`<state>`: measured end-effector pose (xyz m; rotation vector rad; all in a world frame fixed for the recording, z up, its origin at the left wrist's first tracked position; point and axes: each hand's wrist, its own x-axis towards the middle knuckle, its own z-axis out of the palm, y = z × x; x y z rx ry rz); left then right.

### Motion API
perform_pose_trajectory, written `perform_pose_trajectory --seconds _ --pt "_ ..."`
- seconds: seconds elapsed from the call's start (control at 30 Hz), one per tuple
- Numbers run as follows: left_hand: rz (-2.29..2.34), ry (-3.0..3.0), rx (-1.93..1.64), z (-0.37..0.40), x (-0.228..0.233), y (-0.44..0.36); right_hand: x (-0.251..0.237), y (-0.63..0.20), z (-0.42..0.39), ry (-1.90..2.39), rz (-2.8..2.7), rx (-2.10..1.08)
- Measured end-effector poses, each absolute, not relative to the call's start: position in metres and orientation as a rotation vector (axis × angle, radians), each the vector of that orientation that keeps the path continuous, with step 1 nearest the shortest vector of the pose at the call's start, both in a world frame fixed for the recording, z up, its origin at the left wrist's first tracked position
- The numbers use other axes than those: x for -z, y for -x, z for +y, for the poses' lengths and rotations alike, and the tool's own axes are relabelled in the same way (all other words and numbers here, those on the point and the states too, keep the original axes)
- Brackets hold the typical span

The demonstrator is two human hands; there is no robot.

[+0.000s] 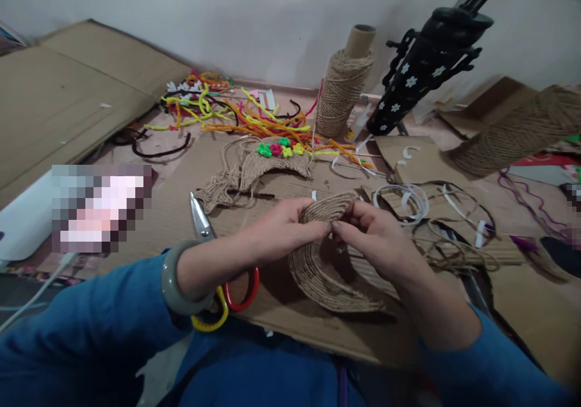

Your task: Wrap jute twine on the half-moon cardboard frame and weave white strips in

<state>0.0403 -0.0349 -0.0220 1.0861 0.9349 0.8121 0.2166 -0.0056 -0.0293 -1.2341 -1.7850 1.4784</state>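
A crescent of coiled jute twine (313,280) is held over the cardboard in front of me. My left hand (295,228) grips its upper left part, thumb laid across the twine. Close beside it, my right hand (374,234) pinches the inner edge near the upper tip, and both thumbs almost meet there. What lies between those fingertips is too small to make out. Scissors (204,228) with red and yellow handles lie partly under my left forearm. Behind my hands rests another jute crescent (272,168) topped with green, pink and yellow flowers, next to a knotted jute piece (220,189).
Orange and yellow pipe cleaners (258,122) pile up at the back. A jute cone (342,86) stands by a black floral holder (411,74); a second cone (512,131) leans right. Clear tubing (402,204) lies nearby. A pixelated device (100,210) sits left, near a cardboard sheet (91,86).
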Motion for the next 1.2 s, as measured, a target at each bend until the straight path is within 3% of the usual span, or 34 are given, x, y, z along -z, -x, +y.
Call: perform_pose_trajectory --seconds 0.2,0.47,1.2 --pt "0.933 -1.075 -0.806 -0.036 0.016 -0.043 0.028 -0.220 -0.003 1.084 -1.783 -1.567" --pt "0.967 -1.075 -0.877 -0.040 0.015 -0.045 0.024 -0.212 -0.006 1.171 -1.776 -1.406" --pt "0.956 -1.033 -0.864 -0.036 0.020 -0.042 0.026 -0.221 0.002 0.997 -1.983 -1.362"
